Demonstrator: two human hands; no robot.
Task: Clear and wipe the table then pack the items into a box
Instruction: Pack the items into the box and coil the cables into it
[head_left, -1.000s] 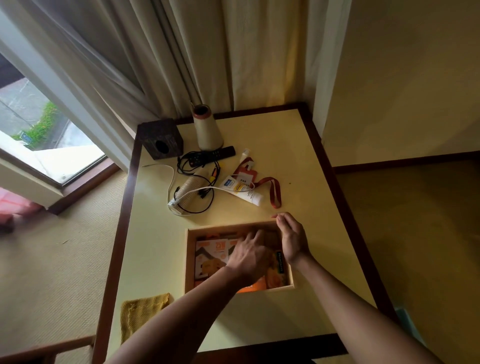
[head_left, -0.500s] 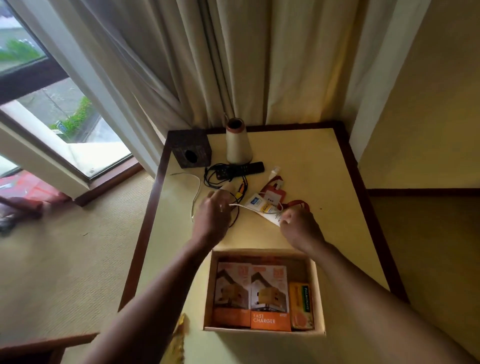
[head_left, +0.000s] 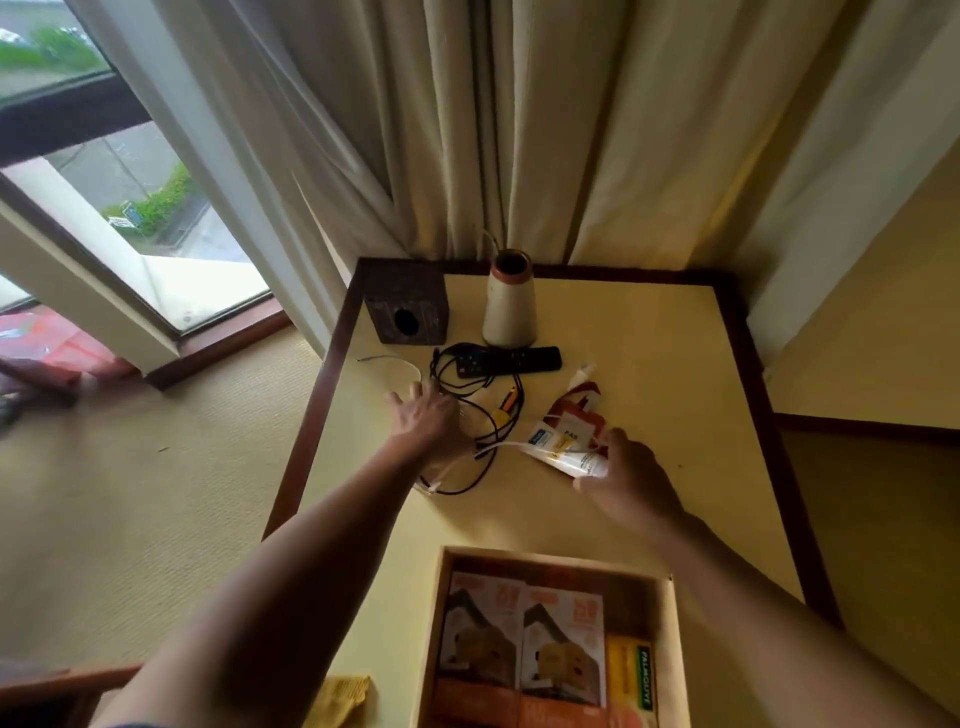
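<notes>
Box (head_left: 432, 623) holds two charger packs (head_left: 480, 639), one soap carton (head_left: 631, 675). Left hand (head_left: 431, 422) splayed, resting on cables (head_left: 485, 415); right hand (head_left: 631, 480) grips one tube (head_left: 558, 456).

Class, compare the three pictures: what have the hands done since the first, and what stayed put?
Both hands left the box and reached forward: the left hand now rests on the cables, the right hand grips the white tube. The remote, cone and box contents stayed.

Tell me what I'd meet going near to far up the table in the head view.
The open box, white tube in the right hand, black remote control, cream cone with brown rim, curtain.
</notes>
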